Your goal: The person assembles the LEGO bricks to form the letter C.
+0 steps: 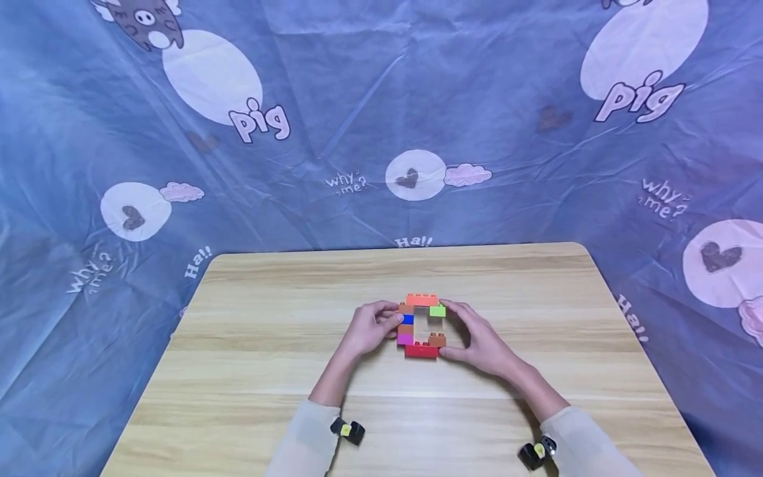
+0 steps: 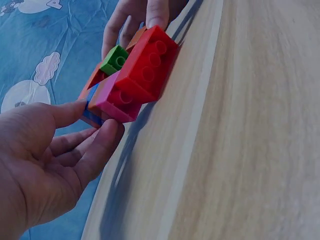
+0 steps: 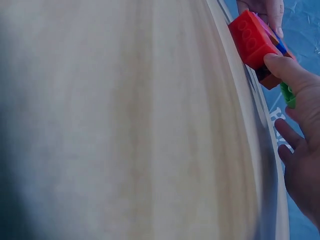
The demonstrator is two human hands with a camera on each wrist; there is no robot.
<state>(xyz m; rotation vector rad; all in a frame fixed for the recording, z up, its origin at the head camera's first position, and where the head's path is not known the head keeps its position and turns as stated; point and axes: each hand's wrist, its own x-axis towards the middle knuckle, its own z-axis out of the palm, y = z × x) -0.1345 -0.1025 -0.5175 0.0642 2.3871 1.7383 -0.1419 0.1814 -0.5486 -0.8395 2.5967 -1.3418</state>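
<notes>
Both hands hold a ring-like frame of joined toy building bricks over the table. A red brick (image 1: 420,351) forms its near side and an orange brick (image 1: 421,300) its far side. Down the left side run a pink brick (image 1: 405,339), a blue brick (image 1: 408,319) and brownish-orange ones. My left hand (image 1: 368,331) pinches that side between thumb and fingers. At the right, a green brick (image 1: 438,311) and a brown brick (image 1: 437,340) stand with a gap between them. My right hand (image 1: 485,344) spans this side, its thumb on the red brick's end in the right wrist view.
A pale wood-grain table (image 1: 268,344) lies beneath the hands. Behind it and at both sides hangs a blue printed cloth (image 1: 334,99). Each sleeved wrist wears a small black device, one on the left (image 1: 348,430) and one on the right (image 1: 538,452).
</notes>
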